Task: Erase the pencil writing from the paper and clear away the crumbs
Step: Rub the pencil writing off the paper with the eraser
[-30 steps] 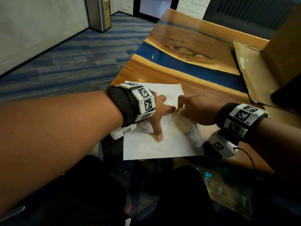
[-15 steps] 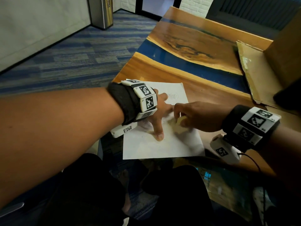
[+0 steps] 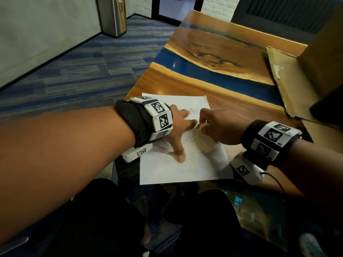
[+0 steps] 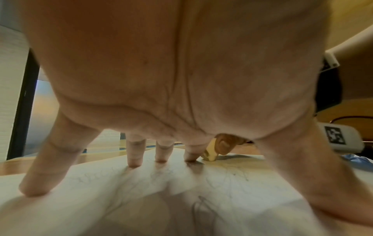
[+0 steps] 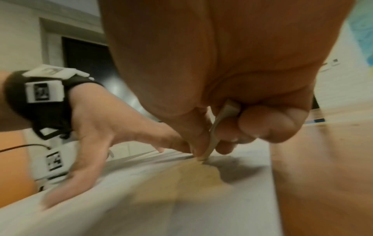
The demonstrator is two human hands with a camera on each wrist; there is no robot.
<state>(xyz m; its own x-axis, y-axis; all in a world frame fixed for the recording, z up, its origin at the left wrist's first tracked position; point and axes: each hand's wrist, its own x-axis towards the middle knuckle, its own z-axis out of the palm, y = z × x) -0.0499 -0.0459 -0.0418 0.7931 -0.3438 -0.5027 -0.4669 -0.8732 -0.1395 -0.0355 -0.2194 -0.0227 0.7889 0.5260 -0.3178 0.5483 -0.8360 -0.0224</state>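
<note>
Bench: a wooden bench [image 3: 232, 47] with a blue band running across it from near left to far right; its near part looked glassy and dark.
Paper: a white paper [image 3: 172, 171] lay flat at the bench's near left corner, with faint pencil marks [image 4: 203, 206] on it.
Left hand: the left hand [image 3: 178, 130] was spread on the paper, fingers straight and fingertips pressing down.
Right hand: the right hand [image 3: 220, 127] pinched a pale eraser [image 4: 210, 153], its tip touching the paper just beside the left hand's fingertips.
Cardboard: a flattened cardboard sheet [image 3: 289, 80] lay on the bench at the far right.
Room: striped blue-grey carpet [image 3: 83, 71] on the left, a metal bin [image 3: 113, 15] far against a pale wall [image 3: 37, 34].
</note>
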